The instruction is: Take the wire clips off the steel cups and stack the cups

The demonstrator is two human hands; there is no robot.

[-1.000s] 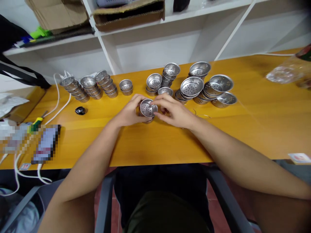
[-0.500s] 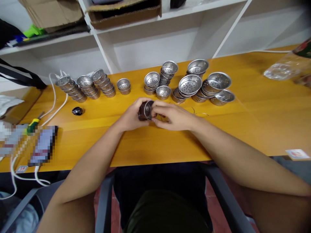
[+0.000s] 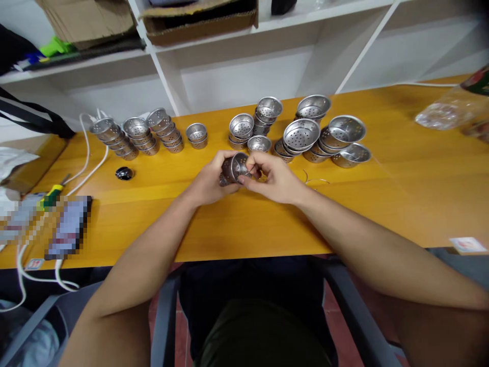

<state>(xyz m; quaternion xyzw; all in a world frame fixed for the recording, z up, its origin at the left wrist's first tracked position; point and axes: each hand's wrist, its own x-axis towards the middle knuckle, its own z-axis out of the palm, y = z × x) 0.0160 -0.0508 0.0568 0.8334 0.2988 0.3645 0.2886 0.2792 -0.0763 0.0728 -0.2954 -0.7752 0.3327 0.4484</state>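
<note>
Over the middle of the table, my left hand (image 3: 211, 179) is wrapped round a small perforated metal cup (image 3: 233, 169) from its left side. The cup lies tipped sideways, with a bright rim line across it; its far left end is partly covered by my fingers. My right hand (image 3: 275, 177) pinches the cup's right end between thumb and fingertips. Whether a thin wire is also between those fingertips is too small to tell. Just right of that hand, thin bent wires (image 3: 318, 180) lie on the table. Behind my hands stands a small perforated cup (image 3: 259, 143).
Leaning stacks of small cups (image 3: 139, 133) stand at the back left, larger perforated cups (image 3: 301, 136) at the back right. A black shiny object (image 3: 124, 174), a screwdriver (image 3: 52, 198) and white cables (image 3: 88, 176) lie left. A plastic bottle (image 3: 439, 113) lies far right.
The cup between my hands has turned, showing more of its perforated surface and less of its open inside. My right fingertips have shifted along its right end.
</note>
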